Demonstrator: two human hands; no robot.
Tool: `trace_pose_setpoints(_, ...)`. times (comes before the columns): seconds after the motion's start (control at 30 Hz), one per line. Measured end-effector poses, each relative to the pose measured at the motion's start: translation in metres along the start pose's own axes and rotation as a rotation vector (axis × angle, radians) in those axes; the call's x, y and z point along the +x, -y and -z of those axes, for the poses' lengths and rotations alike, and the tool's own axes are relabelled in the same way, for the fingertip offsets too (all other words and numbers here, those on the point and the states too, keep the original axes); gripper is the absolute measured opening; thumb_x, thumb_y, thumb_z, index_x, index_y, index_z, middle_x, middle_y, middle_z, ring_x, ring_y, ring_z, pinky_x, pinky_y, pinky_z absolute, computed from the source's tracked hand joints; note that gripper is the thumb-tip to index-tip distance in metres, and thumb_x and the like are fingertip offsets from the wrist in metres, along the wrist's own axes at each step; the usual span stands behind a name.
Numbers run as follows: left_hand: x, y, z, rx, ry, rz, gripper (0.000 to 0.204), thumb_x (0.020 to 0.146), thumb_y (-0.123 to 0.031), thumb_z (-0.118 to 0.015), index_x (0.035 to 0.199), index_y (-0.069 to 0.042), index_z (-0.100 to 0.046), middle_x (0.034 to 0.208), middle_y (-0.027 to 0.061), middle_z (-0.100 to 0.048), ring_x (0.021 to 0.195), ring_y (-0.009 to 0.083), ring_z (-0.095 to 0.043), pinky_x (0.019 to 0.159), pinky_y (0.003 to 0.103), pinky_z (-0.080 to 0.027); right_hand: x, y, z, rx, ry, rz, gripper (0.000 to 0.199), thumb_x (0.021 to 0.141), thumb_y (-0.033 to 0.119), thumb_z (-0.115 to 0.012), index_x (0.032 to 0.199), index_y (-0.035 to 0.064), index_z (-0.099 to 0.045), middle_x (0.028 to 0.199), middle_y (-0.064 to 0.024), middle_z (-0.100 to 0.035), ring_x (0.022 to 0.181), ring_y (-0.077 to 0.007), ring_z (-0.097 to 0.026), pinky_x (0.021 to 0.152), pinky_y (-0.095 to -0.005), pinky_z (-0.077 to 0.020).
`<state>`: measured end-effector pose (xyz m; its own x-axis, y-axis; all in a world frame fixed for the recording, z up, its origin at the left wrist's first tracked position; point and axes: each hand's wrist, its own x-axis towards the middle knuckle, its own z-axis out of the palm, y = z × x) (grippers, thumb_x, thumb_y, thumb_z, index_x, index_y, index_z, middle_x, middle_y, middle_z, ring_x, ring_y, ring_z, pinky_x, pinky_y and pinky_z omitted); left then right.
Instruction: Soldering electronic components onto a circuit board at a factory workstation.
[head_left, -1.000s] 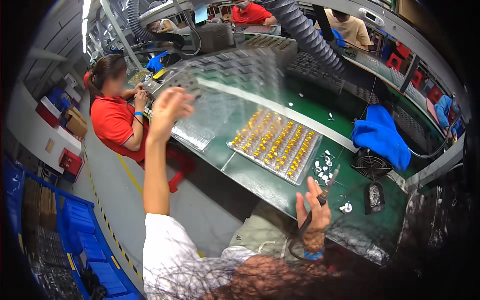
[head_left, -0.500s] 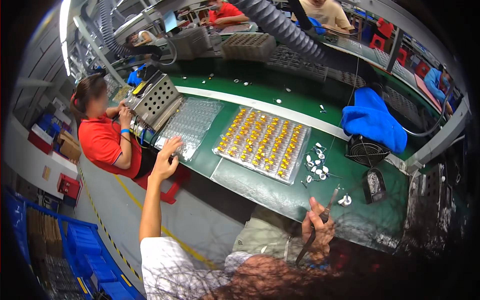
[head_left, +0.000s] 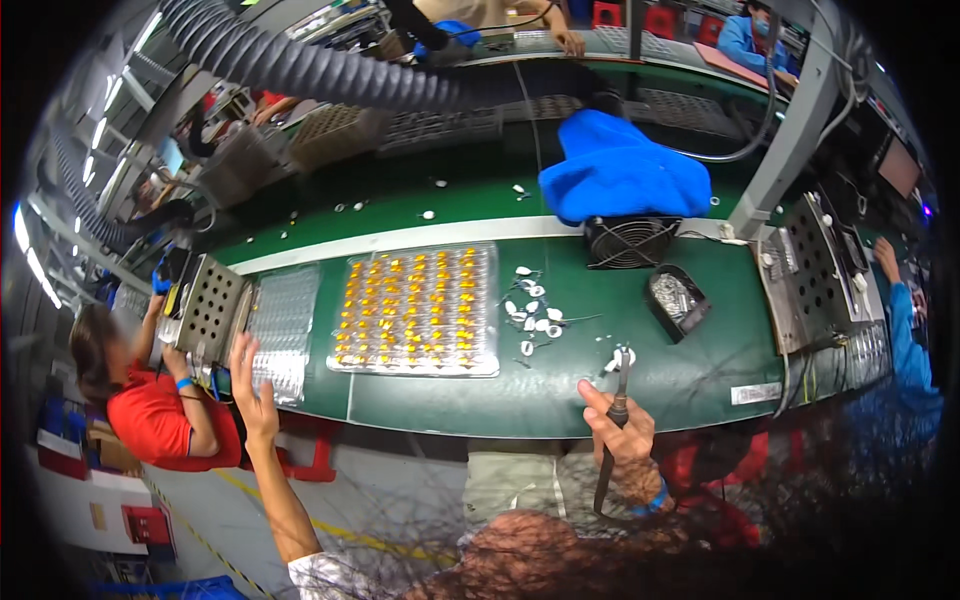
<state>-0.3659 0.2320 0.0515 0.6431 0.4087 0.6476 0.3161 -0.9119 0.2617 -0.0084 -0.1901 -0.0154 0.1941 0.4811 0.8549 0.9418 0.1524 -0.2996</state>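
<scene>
In my right hand (head_left: 630,445) I grip a soldering iron (head_left: 618,408), its tip pointing away from me over a small white round piece (head_left: 613,360) on the bench. Whether the tip touches that piece I cannot tell. My left hand (head_left: 256,395) is open and empty, fingers stretched upward, by the near side of a clear plastic tray (head_left: 285,320). Between my hands lies a second clear tray (head_left: 485,345) holding rows of small yellow-orange parts. Several white round parts with thin wires (head_left: 530,312) lie loose to its right.
A black bin (head_left: 695,318) with small metallic pieces stands at right. Behind it, a blue cloth (head_left: 620,170) drapes over a black fan (head_left: 628,242). Perforated metal boxes (head_left: 208,308) flank the green bench (head_left: 460,405). A person in red (head_left: 160,420) works at left; a blue sleeve shows at right.
The view has swung to the right. My right hand has brought the soldering iron over the white round piece. My left hand stays open beside the clear tray's near side.
</scene>
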Motion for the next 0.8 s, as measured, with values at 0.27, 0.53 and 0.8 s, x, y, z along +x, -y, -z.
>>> trace_pose_setpoints(0.27, 0.227, -0.079, -0.194, -0.129, 0.468, 0.076, 0.041, 0.092, -0.023, -0.076, 0.124, 0.002, -0.069, 0.124, 0.0226, -0.067, 0.114, 0.0367, -0.067, 0.098, 0.040, -0.053, 0.000, -0.007, 0.051, -0.163, -0.004, -0.200, 0.039, 0.093, 0.001, -0.071, 0.130, -0.0005, -0.060, 0.086, -0.0132, -0.074, 0.073, -0.0328, -0.071, 0.061, -0.0382, -0.0552)
trace_pose_setpoints(0.53, 0.269, -0.052, -0.314, -0.193, 0.678, 0.155, 0.041, 0.080, -0.021, -0.087, 0.112, 0.002, -0.074, 0.089, 0.0115, -0.075, 0.083, 0.0205, -0.072, 0.079, 0.034, -0.057, -0.027, -0.040, 0.049, -0.171, -0.183, -0.269, 0.033, 0.099, 0.001, -0.064, 0.131, -0.0021, -0.057, 0.088, -0.0182, -0.074, 0.072, -0.0337, -0.072, 0.065, -0.0402, -0.0576)
trace_pose_setpoints(0.8, 0.289, -0.149, -0.396, -0.429, 0.472, -0.507, 0.032, 0.085, -0.012, -0.075, 0.117, -0.008, -0.074, 0.109, 0.0216, -0.073, 0.097, 0.0416, -0.069, 0.088, 0.046, -0.057, -0.059, -0.037, 0.052, -0.006, -0.018, -0.502, 0.027, 0.097, -0.002, -0.064, 0.123, -0.0067, -0.059, 0.085, -0.0188, -0.074, 0.069, -0.0332, -0.073, 0.063, -0.0384, -0.0575)
